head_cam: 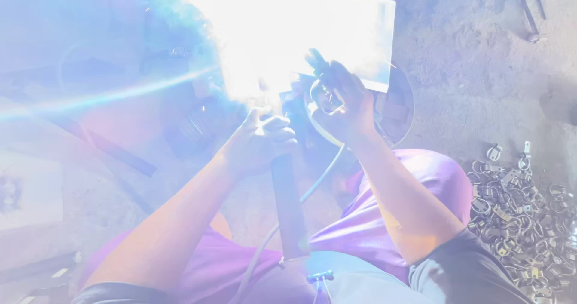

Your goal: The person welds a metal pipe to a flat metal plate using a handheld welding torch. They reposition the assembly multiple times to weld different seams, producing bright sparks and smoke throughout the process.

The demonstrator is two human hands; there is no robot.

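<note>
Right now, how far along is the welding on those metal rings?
Done: cannot tell; glare hides the joint. In hand: left hand grips a long dark bar at the bright arc; right hand holds a metal ring. Left: a ring pile lies on the ground.

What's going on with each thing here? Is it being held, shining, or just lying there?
Left hand: closed around the flat bar.
Flat bar: held, its top end lost in the glare.
Right hand: gripping a small tool, closed.
Welding glare: burning bright.
Metal sheet: standing behind the hands, partly whited out.
Metal rings: piled loose on the ground.
</note>
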